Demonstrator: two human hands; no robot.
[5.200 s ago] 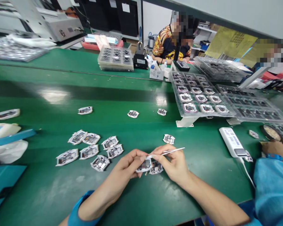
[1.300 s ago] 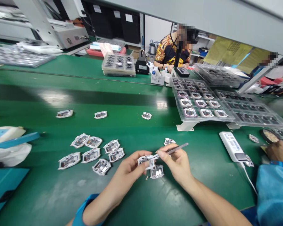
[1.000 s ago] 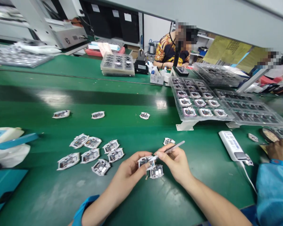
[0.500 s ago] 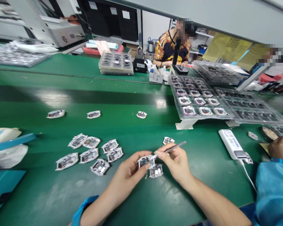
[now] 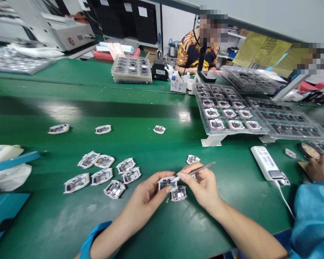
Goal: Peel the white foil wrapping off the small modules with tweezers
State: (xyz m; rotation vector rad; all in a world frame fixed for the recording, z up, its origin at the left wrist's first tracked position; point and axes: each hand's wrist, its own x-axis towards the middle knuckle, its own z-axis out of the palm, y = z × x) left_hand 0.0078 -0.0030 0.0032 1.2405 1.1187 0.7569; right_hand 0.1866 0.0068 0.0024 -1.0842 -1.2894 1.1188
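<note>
My left hand [image 5: 148,192] pinches a white-framed electronic module [image 5: 167,183], with its circuit side facing up, a little above the green work surface. In my right hand [image 5: 201,181] are slim metal tweezers [image 5: 205,167], held like a pen. Their tip meets the module's upper right edge, where fingers partly hide it. Just below the held part lies another module [image 5: 179,193]. One more module [image 5: 193,159] rests beyond my right hand, and something pale shows behind its fingers. To the left, several similar modules [image 5: 115,189] lie in a loose group.
Three modules, one being the middle module [image 5: 103,129], are spaced along the green strip [image 5: 129,115] ahead. At right stand a raised clear tray [image 5: 233,131] of modules and a white corded device [image 5: 264,163]. A co-worker's hand [image 5: 320,169] is at far right; another person [image 5: 186,54] sits opposite.
The three spaced modules on the strip have shifted slightly left. My hands keep nearly the same pose on the module and tweezers. The view has tilted a little.
</note>
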